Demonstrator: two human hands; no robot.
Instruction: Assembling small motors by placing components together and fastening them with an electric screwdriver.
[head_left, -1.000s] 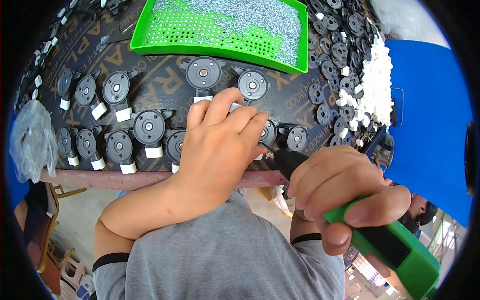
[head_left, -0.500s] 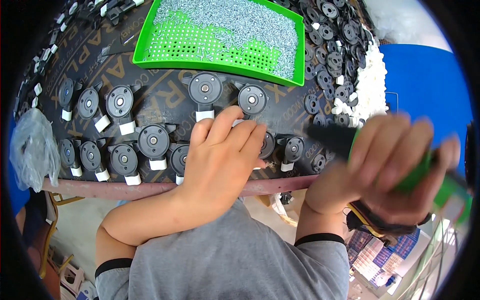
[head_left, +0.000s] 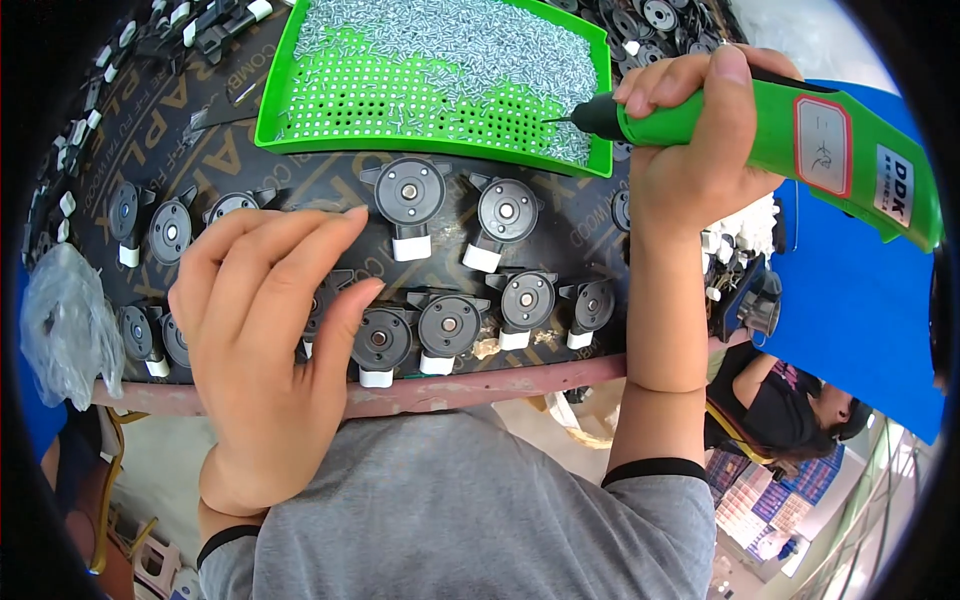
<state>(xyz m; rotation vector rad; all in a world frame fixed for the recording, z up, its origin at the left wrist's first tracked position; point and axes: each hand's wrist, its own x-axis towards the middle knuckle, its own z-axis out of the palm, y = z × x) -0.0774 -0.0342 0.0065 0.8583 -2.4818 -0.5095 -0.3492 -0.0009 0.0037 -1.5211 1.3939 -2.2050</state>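
The right hand is wrapped firmly round a green driver, its bit over the right end of the green tray, toward the table's far edge. I cannot tell whether the bit touches the screws. The left hand, empty, thumb and fingers apart, hovers above black parts. Right of it, 4 lie along the near edge, 2 farther back. A bag sits by the near left corner.
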